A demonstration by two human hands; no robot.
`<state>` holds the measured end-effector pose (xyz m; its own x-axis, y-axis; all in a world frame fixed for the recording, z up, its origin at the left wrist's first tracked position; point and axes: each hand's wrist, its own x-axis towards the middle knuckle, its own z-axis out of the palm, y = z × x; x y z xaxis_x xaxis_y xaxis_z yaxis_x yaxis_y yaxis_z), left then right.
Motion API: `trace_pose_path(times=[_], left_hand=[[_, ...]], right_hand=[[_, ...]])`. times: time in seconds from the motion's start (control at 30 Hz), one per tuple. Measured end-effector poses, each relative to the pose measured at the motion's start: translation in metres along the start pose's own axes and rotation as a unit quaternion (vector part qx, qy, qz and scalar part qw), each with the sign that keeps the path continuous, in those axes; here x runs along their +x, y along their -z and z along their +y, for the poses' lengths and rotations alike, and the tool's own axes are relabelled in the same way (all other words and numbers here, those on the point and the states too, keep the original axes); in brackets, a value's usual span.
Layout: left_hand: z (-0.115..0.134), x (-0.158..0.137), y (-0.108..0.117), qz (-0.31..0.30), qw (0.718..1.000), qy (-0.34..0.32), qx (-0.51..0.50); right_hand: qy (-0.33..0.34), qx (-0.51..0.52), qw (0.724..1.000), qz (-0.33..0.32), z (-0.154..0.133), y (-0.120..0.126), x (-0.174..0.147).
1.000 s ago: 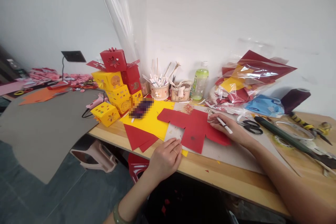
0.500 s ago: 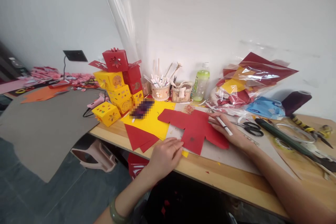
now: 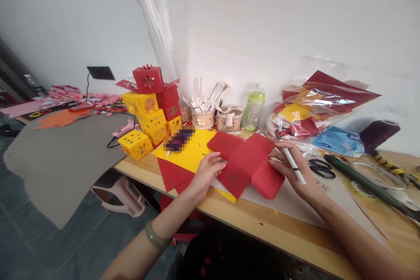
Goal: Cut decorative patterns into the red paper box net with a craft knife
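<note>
A red paper box blank with cross-shaped flaps lies tilted over the grey work sheet, its right flap folded up. My left hand pinches its left edge between thumb and fingers. My right hand holds a white pen between its fingers, while its fingertips touch the blank's right side. Beneath the left part is a yellow paper sheet, with red paper pieces sticking out under it. Black-handled scissors lie right of my right hand.
Stacked yellow and red paper boxes stand at the left. Behind are a basket of pens, a second basket and a green bottle. A plastic bag of paper scraps and a blue packet lie right.
The red blank has been lifted and turned, and its right flap now folds up. My left hand has moved up onto its left edge. The pen remains in my right hand.
</note>
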<state>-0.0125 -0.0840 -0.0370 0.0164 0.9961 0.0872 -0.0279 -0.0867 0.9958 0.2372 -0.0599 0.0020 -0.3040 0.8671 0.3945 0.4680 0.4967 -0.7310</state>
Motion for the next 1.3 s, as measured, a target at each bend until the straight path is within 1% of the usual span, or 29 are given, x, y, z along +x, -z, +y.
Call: trace_pose_path(times=[0.07,0.17,0.27,0.37,0.47,0.53,0.63,0.77,0.9,0.97,1.07,1.13,1.2,1.3], left_hand=[[0.001,0.004,0.001,0.007,0.999,0.017,-0.031],[0.007,0.011,0.003,-0.001,0.998,0.025,-0.056],[0.017,0.019,0.004,-0.001,0.998,0.003,-0.067],[0.025,0.028,0.005,0.016,0.997,-0.033,-0.067],[0.029,0.039,0.004,0.024,0.996,-0.054,-0.064],[0.030,0.045,0.003,0.017,0.996,-0.058,-0.064],[0.030,0.050,0.002,-0.006,0.996,-0.062,-0.064],[0.031,0.055,0.001,-0.039,0.996,-0.061,-0.055],[0.032,0.065,0.003,-0.088,0.994,-0.051,-0.035],[0.033,0.071,0.005,-0.115,0.992,-0.050,-0.022],[0.034,0.078,0.009,-0.157,0.986,-0.049,0.005],[0.034,0.083,0.010,-0.185,0.981,-0.050,0.027],[0.034,0.088,0.012,-0.208,0.975,-0.051,0.053],[0.035,0.096,0.013,-0.234,0.966,-0.053,0.098]], right_hand=[[0.009,0.026,1.000,0.006,0.000,-0.001,0.000],[0.017,0.052,0.998,0.009,-0.001,-0.003,-0.001],[0.018,0.061,0.998,0.014,0.000,-0.004,-0.001],[0.009,0.072,0.997,0.027,0.003,-0.006,-0.001],[-0.002,0.080,0.995,0.053,0.006,-0.006,0.001],[-0.008,0.081,0.994,0.073,0.007,-0.007,0.002],[-0.015,0.080,0.993,0.085,0.008,-0.008,0.003],[-0.022,0.072,0.994,0.078,0.009,-0.011,0.003],[-0.031,0.062,0.994,0.081,0.010,-0.011,0.002],[-0.037,0.056,0.993,0.099,0.012,-0.008,0.002],[-0.047,0.047,0.987,0.145,0.018,-0.001,0.005],[-0.052,0.040,0.985,0.159,0.024,0.005,0.008],[-0.053,0.032,0.988,0.144,0.032,0.009,0.010],[-0.048,0.007,0.995,0.092,0.042,0.013,0.014]])
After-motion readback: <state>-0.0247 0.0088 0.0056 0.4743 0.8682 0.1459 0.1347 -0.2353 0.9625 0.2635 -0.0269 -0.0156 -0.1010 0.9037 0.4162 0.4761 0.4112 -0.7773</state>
